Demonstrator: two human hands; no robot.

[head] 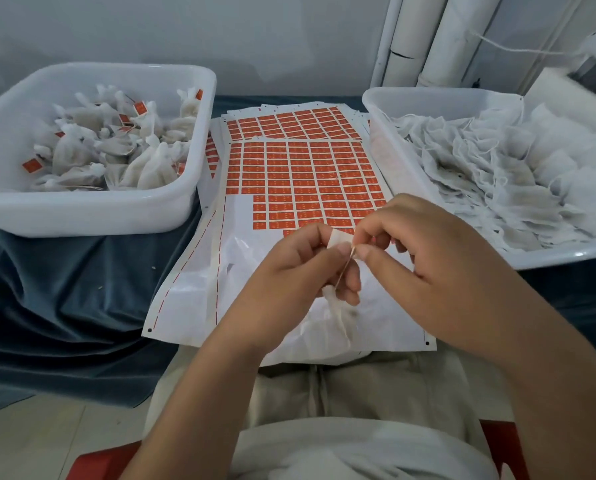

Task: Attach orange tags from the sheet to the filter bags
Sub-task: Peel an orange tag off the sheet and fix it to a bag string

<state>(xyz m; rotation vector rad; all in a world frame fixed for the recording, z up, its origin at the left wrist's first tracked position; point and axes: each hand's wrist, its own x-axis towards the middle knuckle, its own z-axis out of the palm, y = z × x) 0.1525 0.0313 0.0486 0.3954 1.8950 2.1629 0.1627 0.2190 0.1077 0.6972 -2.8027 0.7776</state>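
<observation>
A dark blue cloth [64, 306] drapes the low surface in front of you, hanging in folds. Two white plastic tubs sit on it, one tub [92, 216] at its left end, the other tub [428, 98] at its right. Behind the cloth rises a pale wall [220, 29], with white pipes [438, 39] at the cloth's back right. Nearer than the cloth are your beige trousers [376, 386], white shirt [341, 452], a red seat [95, 462] and pale floor tiles [47, 441].

The left hand [289, 271] and right hand [428, 244] hide most of the tag [340, 239] pinched between them; only a pale face shows. The bag [341, 315] below the left hand is blurred and half hidden. Print on the sheet [307, 174] beyond the hands is unreadably small. The tub [428, 95] right of them runs off frame.
</observation>
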